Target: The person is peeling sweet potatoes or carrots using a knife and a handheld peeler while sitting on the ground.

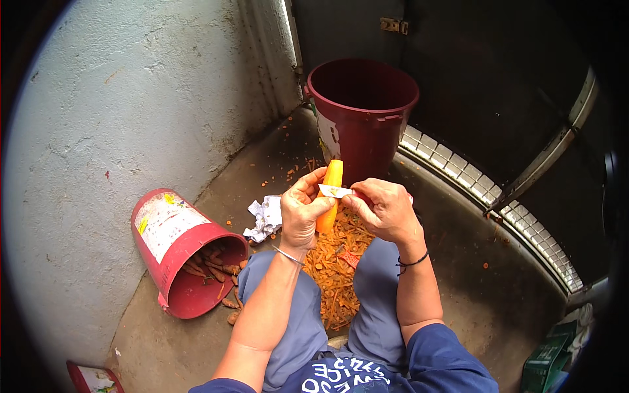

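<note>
Between my knees, my left hand (303, 208) grips a peeled orange carrot (333, 174), held upright with its top end pointing away from me. My right hand (385, 208) is closed on a small tool with a flat, pale blade (335, 191). The blade lies across the carrot's middle, with small bits stuck on it. Most of the tool's handle is hidden in my fingers, so its exact kind is unclear. Below both hands, a heap of orange carrot peelings (335, 281) covers the floor between my legs.
A tipped red bucket (187, 245) at the left holds unpeeled carrots (213, 262), some spilling out. A tall red bin (363, 124) stands ahead. Crumpled white paper (265, 218) lies beside my left hand. A rough wall (144, 85) rises left; a green crate (549, 359) is at the lower right.
</note>
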The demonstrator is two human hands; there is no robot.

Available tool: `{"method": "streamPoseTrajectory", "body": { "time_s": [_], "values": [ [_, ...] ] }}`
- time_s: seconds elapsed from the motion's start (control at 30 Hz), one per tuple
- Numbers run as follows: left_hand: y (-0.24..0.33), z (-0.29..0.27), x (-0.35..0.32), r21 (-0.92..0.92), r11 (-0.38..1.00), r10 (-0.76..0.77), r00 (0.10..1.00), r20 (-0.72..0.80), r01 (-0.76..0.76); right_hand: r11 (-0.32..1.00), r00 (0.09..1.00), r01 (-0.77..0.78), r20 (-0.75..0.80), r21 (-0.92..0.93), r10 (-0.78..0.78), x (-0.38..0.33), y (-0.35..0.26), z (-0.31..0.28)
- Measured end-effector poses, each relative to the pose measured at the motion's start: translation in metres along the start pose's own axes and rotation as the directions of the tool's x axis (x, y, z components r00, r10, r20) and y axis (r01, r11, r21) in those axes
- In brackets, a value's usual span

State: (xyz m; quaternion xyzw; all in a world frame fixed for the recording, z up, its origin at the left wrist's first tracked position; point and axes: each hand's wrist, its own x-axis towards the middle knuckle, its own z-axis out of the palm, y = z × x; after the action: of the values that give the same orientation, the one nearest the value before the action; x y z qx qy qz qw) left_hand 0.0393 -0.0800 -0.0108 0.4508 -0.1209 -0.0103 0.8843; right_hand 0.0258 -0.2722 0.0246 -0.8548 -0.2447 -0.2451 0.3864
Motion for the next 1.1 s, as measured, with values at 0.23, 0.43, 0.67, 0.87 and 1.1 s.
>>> {"method": "streamPoseTrajectory", "body": {
  "time_s": [0.23, 0.43, 0.67, 0.87, 1.1],
  "values": [
    [0.001, 0.001, -0.001, 0.011, 1.0, -0.026, 0.999, 0.024, 0.025, 1.0, 0.999, 0.01, -0.033, 0.006, -0.01, -0.001, 0.002, -0.001],
    [0.003, 0.003, -0.003, 0.037, 0.999, -0.038, 0.999, 0.034, 0.037, 1.0, 1.0, 0.005, 0.004, 0.027, -0.005, -0.002, 0.004, -0.002],
    [0.005, 0.005, -0.003, 0.081, 0.996, -0.029, 0.999, 0.012, 0.028, 0.974, 0.927, -0.21, -0.332, -0.079, 0.173, 0.001, 0.015, 0.0],
    [-0.001, 0.006, 0.0, 0.016, 0.997, -0.081, 0.997, 0.015, 0.081, 0.818, 0.884, -0.325, -0.156, 0.475, 0.441, -0.006, 0.039, 0.008],
    [-0.011, -0.002, 0.001, -0.522, 0.791, -0.39, 0.921, -0.025, 0.321, 0.306, 0.867, -0.471, 0.372, 0.827, 0.331, -0.001, 0.021, 0.022]
  ]
}}
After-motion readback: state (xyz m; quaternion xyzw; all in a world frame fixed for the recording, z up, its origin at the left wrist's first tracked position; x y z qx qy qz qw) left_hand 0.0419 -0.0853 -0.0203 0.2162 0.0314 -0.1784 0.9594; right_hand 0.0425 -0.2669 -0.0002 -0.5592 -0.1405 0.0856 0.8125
